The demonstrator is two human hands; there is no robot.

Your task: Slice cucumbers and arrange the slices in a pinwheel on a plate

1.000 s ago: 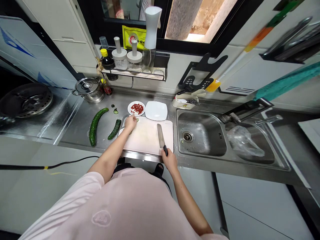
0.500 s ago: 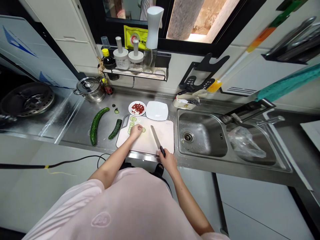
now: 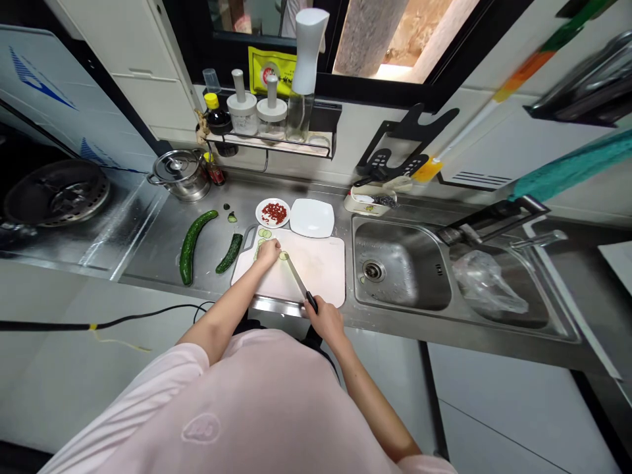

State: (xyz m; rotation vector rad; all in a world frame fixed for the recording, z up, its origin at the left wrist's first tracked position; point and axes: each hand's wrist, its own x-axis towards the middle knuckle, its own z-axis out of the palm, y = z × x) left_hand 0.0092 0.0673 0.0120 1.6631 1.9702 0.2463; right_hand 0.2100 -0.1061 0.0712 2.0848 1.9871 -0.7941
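Observation:
In the head view, my right hand [image 3: 326, 321] grips the black handle of a kitchen knife [image 3: 297, 275]. The blade points up and left across the white cutting board [image 3: 316, 263], its tip at a pale cucumber slice [image 3: 283, 255]. My left hand [image 3: 268, 253] is closed over the board's left part, fingers bunched just left of the knife tip; what they hold, if anything, is hidden. More cucumber slices [image 3: 265, 234] lie behind it, partly covered by the hand. A cut piece of cucumber [image 3: 230, 253] rests left of the board, and a long whole cucumber [image 3: 190, 247] lies farther left.
Behind the board stand a plate of chopped red pieces [image 3: 273, 213] and a white plate [image 3: 312, 218]. Small cucumber scraps [image 3: 232, 216] lie on the steel counter. To the right is a sink [image 3: 402, 263]; at back left, a lidded pot [image 3: 182, 174]. A spice rack [image 3: 276, 146] hangs above.
The knife in my right hand has moved left, bringing its tip to the cucumber slice beside my left hand. My left hand has shifted slightly up. The view has moved a little.

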